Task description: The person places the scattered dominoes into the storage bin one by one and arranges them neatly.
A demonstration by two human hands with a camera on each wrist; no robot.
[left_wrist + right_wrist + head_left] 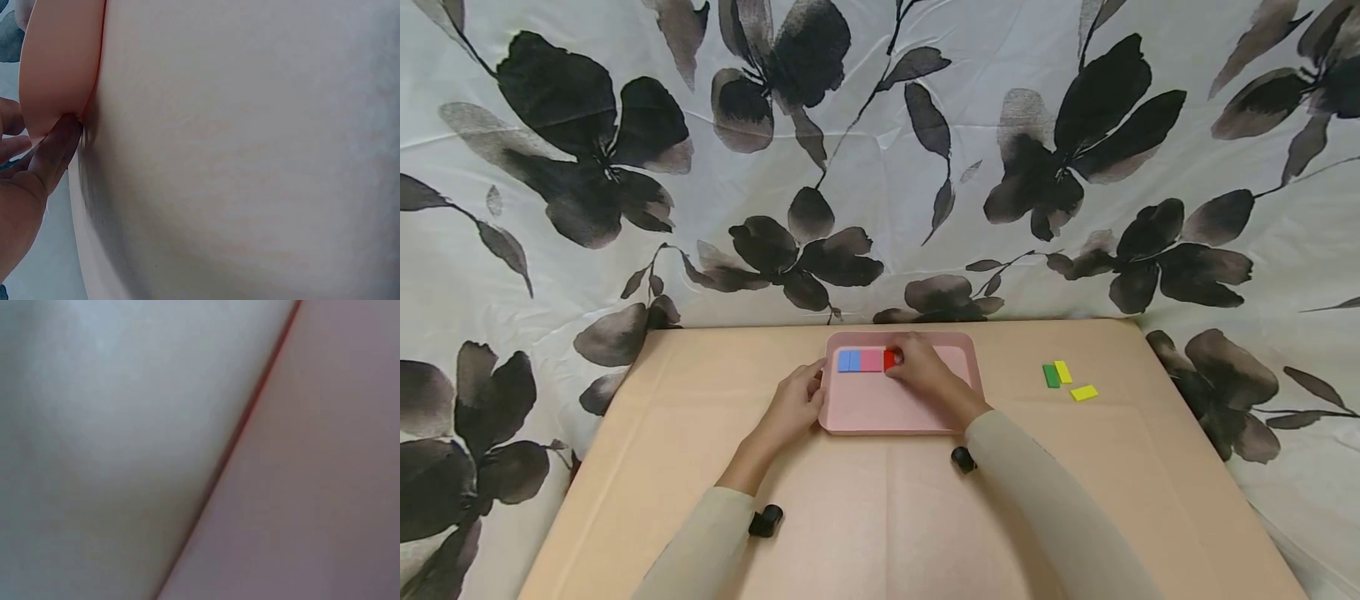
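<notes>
**Right hand at red tile, inside tray**

Right hand [925, 372]: fingers pinched on the red tile [889, 360], at the right end of a row beside pink tiles [871, 361] and blue tiles [849, 361]. Left hand [790, 404]: fingers gripping the left edge of the pink tray [895, 415]. Green tile [1051, 377] and two yellow tiles [1084, 392] lie on the table [880, 517], right of the tray.
</notes>
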